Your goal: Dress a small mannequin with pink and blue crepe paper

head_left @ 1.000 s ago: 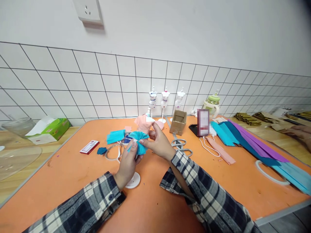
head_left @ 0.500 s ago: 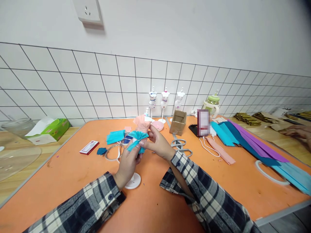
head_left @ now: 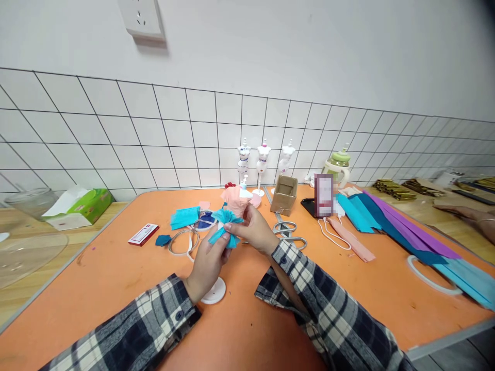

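A small white mannequin [head_left: 245, 191] is held tilted in front of me, its round base [head_left: 215, 291] showing below my left wrist. Peach fabric [head_left: 232, 200] wraps its upper part. Gathered blue fabric [head_left: 231, 215], fanned into pleats, lies across it. My left hand [head_left: 207, 263] is closed, its thumb pressing the blue fabric from below. The thumb of my right hand [head_left: 255, 229] presses the same fabric from the right, fingers curled behind. My hands hide much of the mannequin's stem.
Three mannequins [head_left: 264, 154] stand at the back beside a cardboard box [head_left: 284, 196]. Scissors [head_left: 290, 239] lie right of my hands. A flat blue piece [head_left: 184, 217] and a metal ring [head_left: 174, 250] lie left. Coloured face masks [head_left: 417, 226] line the right side. Another person's hand [head_left: 472, 214] rests far right.
Both hands have shifted slightly right with the mannequin, and the blue fabric has turned and spread more. A red item behind the mannequin's top now shows.
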`<state>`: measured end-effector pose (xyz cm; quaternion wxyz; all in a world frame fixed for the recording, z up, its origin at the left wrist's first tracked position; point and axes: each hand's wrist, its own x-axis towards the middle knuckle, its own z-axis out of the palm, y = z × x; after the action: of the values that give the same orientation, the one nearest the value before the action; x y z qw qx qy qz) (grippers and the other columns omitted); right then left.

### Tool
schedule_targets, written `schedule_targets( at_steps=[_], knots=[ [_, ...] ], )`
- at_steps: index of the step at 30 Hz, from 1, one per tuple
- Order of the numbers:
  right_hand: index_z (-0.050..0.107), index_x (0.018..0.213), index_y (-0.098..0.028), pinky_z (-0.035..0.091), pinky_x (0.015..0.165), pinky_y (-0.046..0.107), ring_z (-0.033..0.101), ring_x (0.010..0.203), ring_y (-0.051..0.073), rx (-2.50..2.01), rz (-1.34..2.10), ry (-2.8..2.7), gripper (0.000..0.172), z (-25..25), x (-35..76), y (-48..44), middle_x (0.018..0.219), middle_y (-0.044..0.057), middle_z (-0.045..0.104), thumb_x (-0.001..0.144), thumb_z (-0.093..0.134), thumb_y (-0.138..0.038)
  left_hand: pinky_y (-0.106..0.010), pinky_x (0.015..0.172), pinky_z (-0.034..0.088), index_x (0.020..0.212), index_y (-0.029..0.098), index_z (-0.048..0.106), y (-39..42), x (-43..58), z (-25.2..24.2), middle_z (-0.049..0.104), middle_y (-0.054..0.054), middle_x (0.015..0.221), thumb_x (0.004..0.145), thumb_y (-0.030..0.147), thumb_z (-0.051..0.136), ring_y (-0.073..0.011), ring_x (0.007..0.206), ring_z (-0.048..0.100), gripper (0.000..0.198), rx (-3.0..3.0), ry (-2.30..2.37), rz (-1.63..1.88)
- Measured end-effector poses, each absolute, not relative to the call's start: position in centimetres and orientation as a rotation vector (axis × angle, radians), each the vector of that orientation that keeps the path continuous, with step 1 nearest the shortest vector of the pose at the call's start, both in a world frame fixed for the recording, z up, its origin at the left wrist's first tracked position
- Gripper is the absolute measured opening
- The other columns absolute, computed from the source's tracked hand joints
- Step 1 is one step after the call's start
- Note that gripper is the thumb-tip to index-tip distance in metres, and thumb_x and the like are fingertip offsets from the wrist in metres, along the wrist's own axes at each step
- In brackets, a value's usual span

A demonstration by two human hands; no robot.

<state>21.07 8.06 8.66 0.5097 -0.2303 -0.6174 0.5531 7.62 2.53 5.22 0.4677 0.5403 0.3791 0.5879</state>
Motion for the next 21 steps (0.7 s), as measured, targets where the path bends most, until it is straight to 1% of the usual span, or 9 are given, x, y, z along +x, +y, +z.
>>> schedule_targets(
  at_steps=[4,6,8,12,14,16,17,19,21],
  knots=[
    [0.058,0.12,-0.022,0.047,0.098,0.038,0.061,0.11,0.023,-0.37,1.733,-1.537,0.06,9.0,22.0,8.1,0.115,0.005,0.066,0.068,0.081,-0.041,-0.019,0.039,0.02,0.079,0.021,0.051,2.8,7.4,5.0,0.041,0.007,0.052,0.086,0.05,0.06,-0.0073,0.042,0.03,0.031,1.27,0.84,1.379],
    [0.057,0.122,-0.022,0.046,0.098,0.038,0.06,0.111,0.023,-0.285,1.844,-1.539,0.061,9.4,22.5,8.0,0.116,0.006,0.066,0.069,0.08,-0.042,-0.018,0.039,0.02,0.078,0.02,0.052,3.0,7.3,5.0,0.04,0.007,0.051,0.084,0.051,0.062,-0.0067,0.042,0.029,0.033,1.252,0.821,1.357],
    [0.058,0.121,-0.022,0.045,0.1,0.039,0.059,0.114,0.023,-0.262,1.861,-1.547,0.058,9.7,23.0,8.0,0.118,0.006,0.065,0.071,0.079,-0.042,-0.018,0.039,0.018,0.076,0.019,0.053,3.2,7.2,5.0,0.04,0.007,0.05,0.081,0.053,0.066,-0.0059,0.041,0.028,0.036,1.208,0.794,1.349],
    [0.058,0.118,-0.02,0.041,0.104,0.042,0.056,0.117,0.024,-0.311,1.811,-1.608,0.052,10.4,23.6,8.2,0.117,0.007,0.063,0.073,0.076,-0.037,-0.02,0.04,0.015,0.064,0.018,0.05,3.2,6.9,4.9,0.043,0.005,0.048,0.077,0.055,0.069,-0.0043,0.038,0.026,0.044,1.148,0.679,1.366],
    [0.057,0.121,-0.019,0.038,0.107,0.041,0.053,0.12,0.023,-0.325,1.766,-1.719,0.053,10.6,23.9,8.4,0.122,0.007,0.061,0.072,0.076,-0.032,-0.021,0.04,0.019,0.063,0.017,0.054,3.3,6.8,4.8,0.048,0.003,0.05,0.078,0.059,0.067,-0.005,0.038,0.029,0.046,1.147,0.613,1.359],
    [0.054,0.129,-0.02,0.035,0.109,0.039,0.052,0.122,0.021,-0.35,1.725,-1.834,0.057,10.5,24.0,8.8,0.13,0.007,0.058,0.075,0.072,-0.026,-0.023,0.043,0.028,0.068,0.017,0.06,3.6,6.7,4.8,0.054,0.0,0.057,0.077,0.06,0.067,-0.0076,0.043,0.037,0.044,1.122,0.574,1.398],
    [0.05,0.135,-0.021,0.036,0.109,0.038,0.052,0.123,0.02,-0.393,1.714,-1.882,0.062,10.2,24.1,9.0,0.132,0.007,0.057,0.076,0.068,-0.022,-0.024,0.046,0.033,0.072,0.017,0.062,3.8,6.6,4.9,0.056,-0.001,0.062,0.075,0.056,0.071,-0.0095,0.048,0.043,0.04,1.103,0.569,1.435],
    [0.039,0.146,-0.022,0.04,0.104,0.037,0.055,0.12,0.02,-0.598,1.679,-1.983,0.074,9.2,23.9,9.5,0.134,0.009,0.056,0.075,0.062,-0.014,-0.027,0.057,0.042,0.077,0.019,0.064,4.4,6.5,5.1,0.059,-0.002,0.071,0.069,0.042,0.079,-0.0135,0.063,0.052,0.029,1.074,0.581,1.515],
    [0.034,0.149,-0.02,0.045,0.096,0.035,0.06,0.112,0.021,-0.919,1.552,-2.129,0.083,7.8,23.5,9.8,0.131,0.011,0.059,0.072,0.062,-0.01,-0.028,0.07,0.046,0.079,0.021,0.063,5.1,6.4,5.3,0.06,-0.001,0.077,0.063,0.028,0.083,-0.016,0.075,0.055,0.027,1.075,0.605,1.56]
  ],
)
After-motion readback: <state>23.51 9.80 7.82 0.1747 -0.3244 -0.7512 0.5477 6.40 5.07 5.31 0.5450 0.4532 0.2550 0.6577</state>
